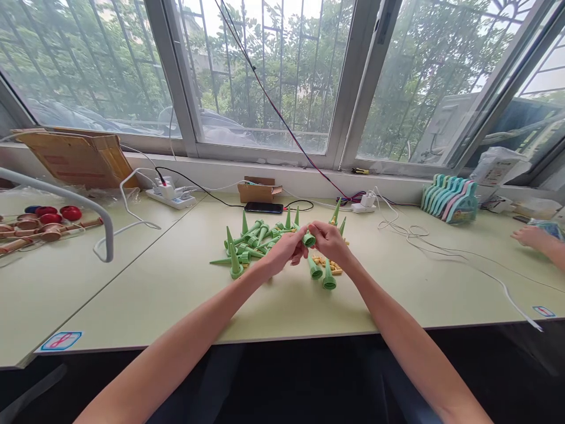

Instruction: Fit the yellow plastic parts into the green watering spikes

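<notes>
A green plastic watering spike [309, 240] is held up over the middle of the table, its wide threaded opening facing me. My left hand [286, 248] is closed around its body, which the fingers mostly hide. At its upper right side, my right hand [330, 241] pinches by the rim; any small part between those fingertips is hidden. Behind and left of my hands lies a loose pile of green spikes [260, 233], with one spike [235, 264] standing upright in front. Below my right hand, two spikes [329, 281] lie with open ends toward me, beside small yellow pieces [333, 267].
A phone [263, 207] and small cardboard box [256, 191] are behind the pile. White cables [419, 234] cross the right side, near pastel hangers [450, 199]. Wooden toys with red balls [50, 218] lie left, near a curved white tube [108, 235]. Another person's hand [532, 237] is far right.
</notes>
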The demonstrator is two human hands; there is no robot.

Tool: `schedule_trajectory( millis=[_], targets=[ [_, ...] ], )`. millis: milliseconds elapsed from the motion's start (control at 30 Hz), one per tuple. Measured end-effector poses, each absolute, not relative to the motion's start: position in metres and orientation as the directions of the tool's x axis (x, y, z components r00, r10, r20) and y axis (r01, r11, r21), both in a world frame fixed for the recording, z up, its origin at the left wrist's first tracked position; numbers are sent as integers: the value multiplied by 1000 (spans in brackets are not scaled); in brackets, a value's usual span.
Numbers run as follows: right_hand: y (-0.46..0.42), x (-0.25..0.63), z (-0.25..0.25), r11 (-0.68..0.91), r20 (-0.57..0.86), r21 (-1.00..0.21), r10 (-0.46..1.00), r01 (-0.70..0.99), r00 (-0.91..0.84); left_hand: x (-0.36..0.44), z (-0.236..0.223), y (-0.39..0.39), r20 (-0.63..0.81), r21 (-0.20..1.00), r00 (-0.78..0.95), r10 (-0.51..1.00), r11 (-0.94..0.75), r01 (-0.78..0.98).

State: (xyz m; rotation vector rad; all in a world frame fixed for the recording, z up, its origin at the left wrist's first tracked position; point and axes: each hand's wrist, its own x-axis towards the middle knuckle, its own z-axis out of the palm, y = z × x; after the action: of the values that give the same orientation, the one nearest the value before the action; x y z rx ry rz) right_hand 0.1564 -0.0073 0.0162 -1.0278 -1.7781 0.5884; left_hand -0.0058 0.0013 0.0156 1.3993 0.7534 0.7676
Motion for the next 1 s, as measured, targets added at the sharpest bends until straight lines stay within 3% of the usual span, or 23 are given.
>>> schedule_trajectory(
  millis=[267, 533, 633, 1000],
  targets=[
    [-9, 154, 19, 507, 497, -706, 852, 495, -163, -3, 14, -2, 228, 923, 408, 884, -330, 200],
    [-7, 156, 18, 462, 450, -729, 879, 505, -156, -5, 7, 2, 557, 600, 403, 726, -687, 409],
    [-8, 155, 19, 460, 451, -721, 879, 518, -154, -5, 6, 2, 586, 546, 420, 693, -721, 427],
    [-4, 151, 15, 458, 460, -800, 883, 388, -95, -4, 11, -1, 569, 623, 315, 759, -649, 437]
  ],
)
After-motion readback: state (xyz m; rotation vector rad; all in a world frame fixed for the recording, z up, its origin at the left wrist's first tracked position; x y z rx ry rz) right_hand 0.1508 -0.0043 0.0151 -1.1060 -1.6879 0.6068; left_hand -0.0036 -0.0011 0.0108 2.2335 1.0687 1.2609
